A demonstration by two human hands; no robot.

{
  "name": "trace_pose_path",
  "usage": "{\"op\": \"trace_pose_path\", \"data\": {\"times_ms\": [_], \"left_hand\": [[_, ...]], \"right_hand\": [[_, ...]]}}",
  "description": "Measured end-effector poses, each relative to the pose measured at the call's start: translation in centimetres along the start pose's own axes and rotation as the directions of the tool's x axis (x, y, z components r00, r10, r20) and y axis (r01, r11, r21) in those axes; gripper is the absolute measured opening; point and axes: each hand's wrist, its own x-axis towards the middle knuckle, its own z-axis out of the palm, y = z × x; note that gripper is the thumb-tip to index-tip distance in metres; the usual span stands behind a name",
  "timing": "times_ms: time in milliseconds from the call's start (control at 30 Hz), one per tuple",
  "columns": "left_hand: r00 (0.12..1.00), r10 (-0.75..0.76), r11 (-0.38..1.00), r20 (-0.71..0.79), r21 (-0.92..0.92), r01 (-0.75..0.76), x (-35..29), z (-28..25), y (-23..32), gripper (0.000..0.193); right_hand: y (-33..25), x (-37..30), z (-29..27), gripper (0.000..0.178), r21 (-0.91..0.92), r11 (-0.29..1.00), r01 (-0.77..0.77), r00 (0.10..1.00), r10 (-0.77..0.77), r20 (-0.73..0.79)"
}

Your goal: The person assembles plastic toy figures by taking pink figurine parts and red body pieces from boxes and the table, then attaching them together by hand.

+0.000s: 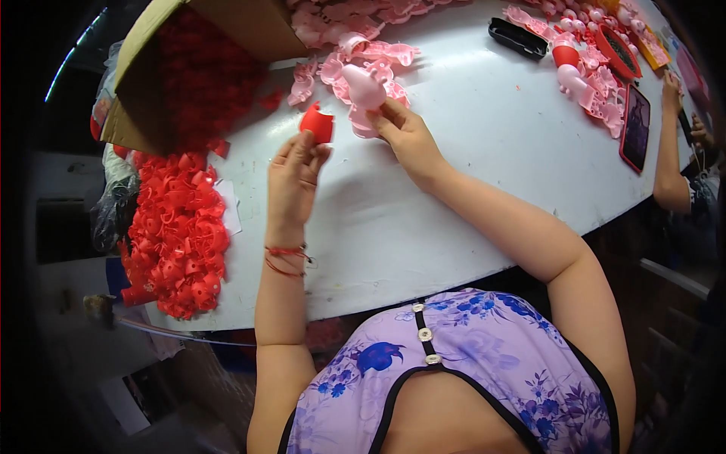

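Observation:
Between the fingertips of my left hand [293, 170] is a small red plastic shell piece [317, 124], curved, with a notched edge, raised above the table. My right hand [408, 136] pinches a pink rounded plastic figure part [364, 87] with a small knob on top. The two pieces are close together but apart. Just beyond my right hand lies a heap of pink plastic pieces [393, 54], partly hidden by the part I hold. At the left edge of the table a pile of red shell pieces [181, 234] lies nearest my left hand.
A cardboard box [125, 121] full of red pieces lies open at the far left. On the right are a black case [517, 38], a phone [635, 127], a red-rimmed tray [618, 51] and more pink parts [597, 94]. Another person's arm [669, 151] rests at the right table edge.

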Motion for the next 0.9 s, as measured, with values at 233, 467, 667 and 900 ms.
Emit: {"op": "trace_pose_path", "data": {"times_ms": [233, 467, 667, 900], "left_hand": [[0.998, -0.057, 0.996, -0.035, -0.069, 0.054, -1.8, 2.8, -3.1, 0.021], [0.993, -0.098, 0.994, -0.072, -0.057, 0.094, -2.2, 3.1, -3.7, 0.022], [0.981, -0.145, 0.989, -0.125, -0.045, 0.141, -2.3, 2.9, -3.7, 0.019], [0.982, -0.142, 0.988, -0.126, 0.042, 0.148, -2.3, 2.3, -3.6, 0.017]], "right_hand": [[-0.5, -0.6, 0.7, 0.037, 0.237, 0.967, -0.098, 0.992, 0.077, 0.096], [-0.5, -1.0, 1.0, 0.037, 0.239, 0.964, -0.116, 0.990, 0.093, 0.105], [-0.3, -1.0, 0.9, 0.033, 0.146, 0.989, -0.027, 0.990, 0.007, 0.139], [-1.3, -1.2, 1.3, 0.031, 0.100, 0.995, -0.023, 0.989, 0.009, 0.144]]}}
